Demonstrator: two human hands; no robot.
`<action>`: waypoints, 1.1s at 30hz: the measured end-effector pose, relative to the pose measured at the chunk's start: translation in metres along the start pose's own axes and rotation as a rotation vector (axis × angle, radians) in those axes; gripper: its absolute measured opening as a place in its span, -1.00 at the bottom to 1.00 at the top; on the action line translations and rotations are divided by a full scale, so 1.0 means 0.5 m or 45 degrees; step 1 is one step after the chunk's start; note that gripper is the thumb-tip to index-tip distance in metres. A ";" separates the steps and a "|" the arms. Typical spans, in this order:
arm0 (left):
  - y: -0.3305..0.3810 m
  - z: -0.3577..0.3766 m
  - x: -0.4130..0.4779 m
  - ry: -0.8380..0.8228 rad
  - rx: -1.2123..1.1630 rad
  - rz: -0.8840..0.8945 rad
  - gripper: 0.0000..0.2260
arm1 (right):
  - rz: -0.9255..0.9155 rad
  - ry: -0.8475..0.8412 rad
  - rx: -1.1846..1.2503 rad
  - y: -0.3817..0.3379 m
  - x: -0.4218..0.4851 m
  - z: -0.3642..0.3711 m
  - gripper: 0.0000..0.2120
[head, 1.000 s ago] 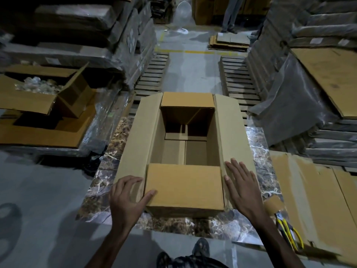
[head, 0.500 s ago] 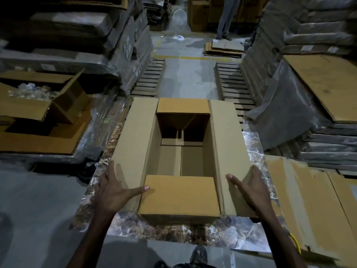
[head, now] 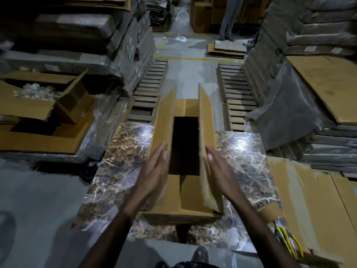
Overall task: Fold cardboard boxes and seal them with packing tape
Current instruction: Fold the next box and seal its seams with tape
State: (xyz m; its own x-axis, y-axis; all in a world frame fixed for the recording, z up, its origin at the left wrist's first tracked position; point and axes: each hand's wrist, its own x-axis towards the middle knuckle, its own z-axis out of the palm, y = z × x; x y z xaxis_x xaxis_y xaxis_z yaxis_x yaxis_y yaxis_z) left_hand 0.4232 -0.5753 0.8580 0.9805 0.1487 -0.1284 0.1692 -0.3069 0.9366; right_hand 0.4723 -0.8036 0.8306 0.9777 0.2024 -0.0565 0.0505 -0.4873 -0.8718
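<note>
A brown cardboard box point(head: 193, 196) stands on a marble-patterned slab point(head: 119, 167) in the middle of the view. Its two long side flaps are raised nearly upright, leaving a dark gap between them. The near short flap lies folded down inside. My left hand point(head: 154, 171) presses flat with straight fingers against the outside of the left flap point(head: 163, 122). My right hand point(head: 220, 167) presses flat against the outside of the right flap point(head: 206, 122). No tape roll is clearly visible.
Flat cardboard sheets point(head: 309, 200) lie right of the slab, with a yellow-handled tool point(head: 287, 240) at their near edge. An open box of clear items point(head: 36, 97) sits left. Wrapped stacks line both sides, wooden pallets point(head: 235, 97) lie beyond, and a person's legs point(head: 228, 18) stand far back.
Both long flaps have swung up from lying flat outward to nearly upright. My hands moved inward with them, now pressing the flaps' outer faces.
</note>
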 end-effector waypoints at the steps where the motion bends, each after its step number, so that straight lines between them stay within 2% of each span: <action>1: -0.021 0.018 0.020 -0.004 0.143 0.054 -0.51 | -0.049 -0.006 -0.133 0.013 0.013 0.023 -0.36; 5: -0.122 0.061 0.082 -0.039 0.818 0.134 -0.43 | -0.141 -0.032 -0.658 0.075 0.051 0.085 -0.37; 8: -0.134 0.081 0.091 -0.027 1.136 0.156 -0.43 | -0.140 -0.052 -0.951 0.085 0.054 0.103 -0.34; 13: -0.138 0.093 0.090 0.014 1.289 0.162 -0.42 | -0.130 -0.028 -1.058 0.085 0.052 0.112 -0.30; 19: -0.138 0.098 0.093 -0.010 1.321 0.104 -0.45 | -0.130 -0.087 -1.082 0.088 0.056 0.105 -0.28; 22: -0.139 0.096 0.091 0.022 1.298 0.090 -0.43 | -0.117 -0.073 -0.976 0.076 0.051 0.093 -0.22; 24: -0.138 0.089 0.088 0.071 1.249 0.044 -0.37 | -0.006 -0.023 -0.795 0.066 0.049 0.084 -0.08; 27: -0.130 0.075 0.085 0.114 1.122 -0.120 -0.14 | 0.266 0.074 -0.306 0.070 0.056 0.068 0.27; 28: -0.123 0.073 0.086 0.127 1.068 -0.161 -0.06 | 0.330 0.107 -0.115 0.081 0.062 0.060 0.31; 30: -0.106 0.062 0.089 0.159 0.947 -0.243 0.13 | 0.426 0.089 0.171 0.100 0.071 0.046 0.23; 33: -0.123 0.014 0.111 0.152 0.624 -0.400 0.38 | 0.574 -0.028 0.494 0.119 0.073 0.038 -0.01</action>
State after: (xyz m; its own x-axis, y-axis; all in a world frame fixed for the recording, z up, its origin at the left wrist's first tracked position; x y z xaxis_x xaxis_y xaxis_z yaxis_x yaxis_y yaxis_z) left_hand 0.4680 -0.5549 0.7909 0.8627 0.3987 -0.3112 0.5039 -0.6249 0.5962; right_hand 0.5070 -0.8092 0.7675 0.8808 0.0672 -0.4687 -0.4507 -0.1843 -0.8734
